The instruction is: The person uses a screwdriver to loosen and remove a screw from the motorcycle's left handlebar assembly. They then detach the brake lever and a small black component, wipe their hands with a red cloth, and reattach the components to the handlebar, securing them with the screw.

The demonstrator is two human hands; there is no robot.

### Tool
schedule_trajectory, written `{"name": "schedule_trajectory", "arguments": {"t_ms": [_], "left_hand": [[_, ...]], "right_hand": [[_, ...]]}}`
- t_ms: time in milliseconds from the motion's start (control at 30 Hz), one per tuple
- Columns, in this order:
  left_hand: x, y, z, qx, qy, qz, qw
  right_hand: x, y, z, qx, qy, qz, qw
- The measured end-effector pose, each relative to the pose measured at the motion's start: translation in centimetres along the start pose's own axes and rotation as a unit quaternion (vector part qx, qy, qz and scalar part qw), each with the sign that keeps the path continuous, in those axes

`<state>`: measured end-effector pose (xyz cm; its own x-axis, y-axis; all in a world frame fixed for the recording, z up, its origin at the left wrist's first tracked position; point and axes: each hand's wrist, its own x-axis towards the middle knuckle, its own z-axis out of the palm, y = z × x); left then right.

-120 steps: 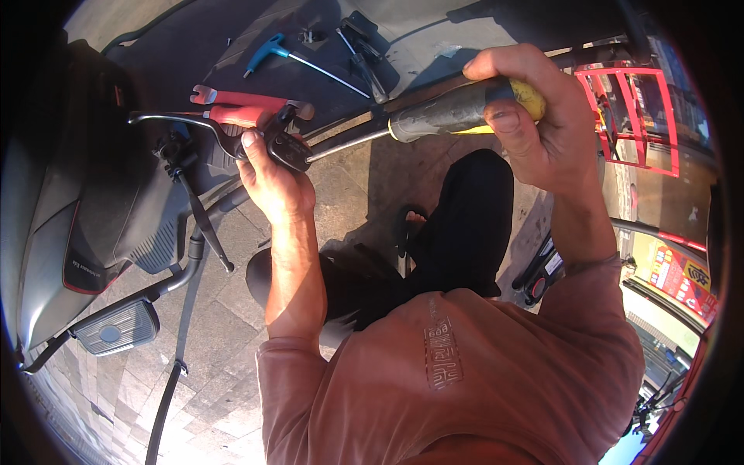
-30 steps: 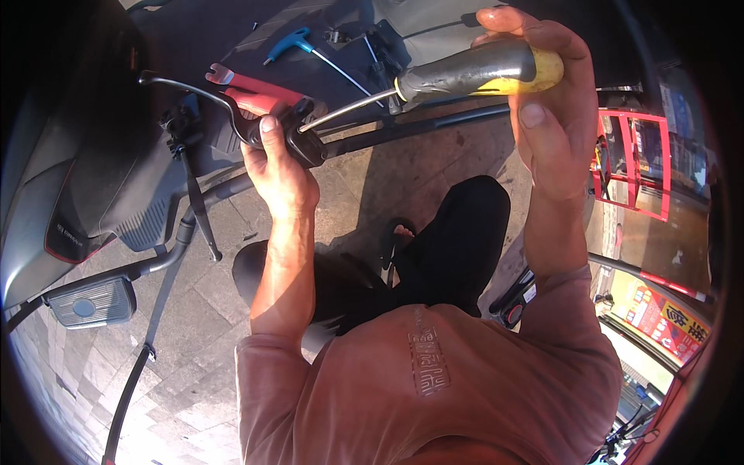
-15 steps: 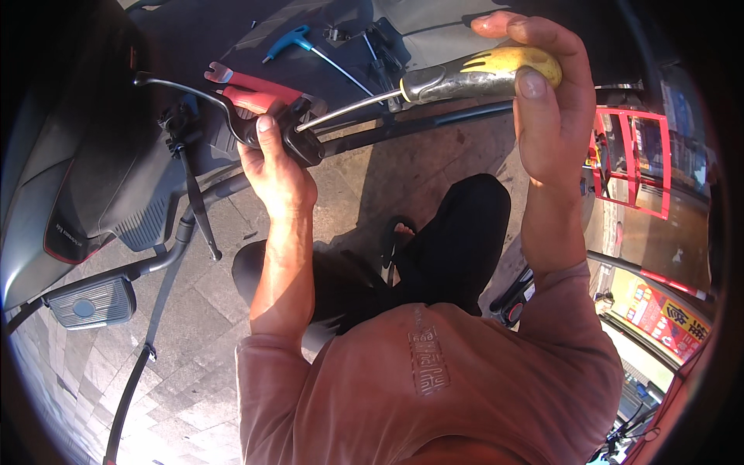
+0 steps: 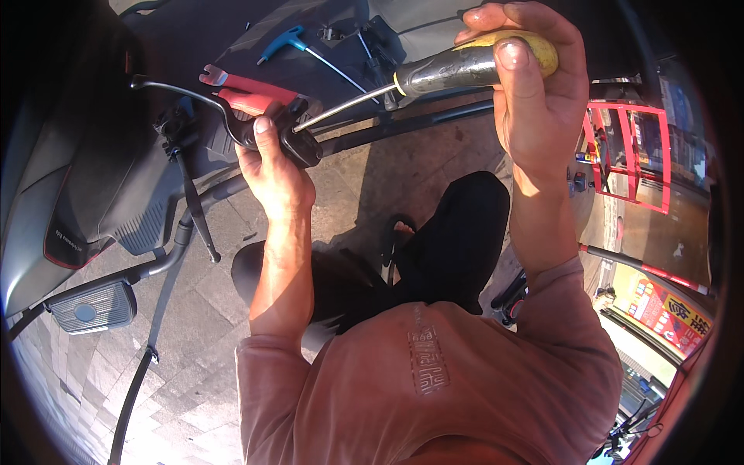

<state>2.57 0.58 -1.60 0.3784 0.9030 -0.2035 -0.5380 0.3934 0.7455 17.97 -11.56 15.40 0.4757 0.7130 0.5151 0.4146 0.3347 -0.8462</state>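
Note:
My left hand (image 4: 271, 167) grips a black brake lever assembly (image 4: 256, 128), whose thin lever curves away to the upper left. My right hand (image 4: 531, 93) holds a screwdriver (image 4: 434, 74) by its black and yellow handle. Its metal shaft slants down to the left and its tip meets the lever's clamp, right above my left thumb. Red-handled pliers (image 4: 248, 89) lie just behind the lever on a dark surface.
A blue-handled T-shaped hex key (image 4: 302, 46) lies on the same dark surface at the top. A scooter body with a footrest (image 4: 89, 306) stands at the left on grey paving. A red metal rack (image 4: 632, 159) is at the right. My dark-trousered knees fill the middle.
Since four seconds ago both hands have risen in the view and the screwdriver has tilted steeper. Over the last second the hands have barely shifted and the tip stays at the clamp.

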Motion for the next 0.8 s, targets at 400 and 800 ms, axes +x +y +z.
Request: {"name": "schedule_trajectory", "arguments": {"t_ms": [400,800], "left_hand": [[-0.1,0.4,0.4,-0.018,-0.005,0.011,1.0],[-0.8,0.1,0.3,-0.002,-0.017,0.024,1.0]], "right_hand": [[-1.7,0.4,1.0,-0.127,-0.15,0.118,0.973],[-7.2,7.0,7.7,-0.239,-0.153,0.134,0.949]]}}
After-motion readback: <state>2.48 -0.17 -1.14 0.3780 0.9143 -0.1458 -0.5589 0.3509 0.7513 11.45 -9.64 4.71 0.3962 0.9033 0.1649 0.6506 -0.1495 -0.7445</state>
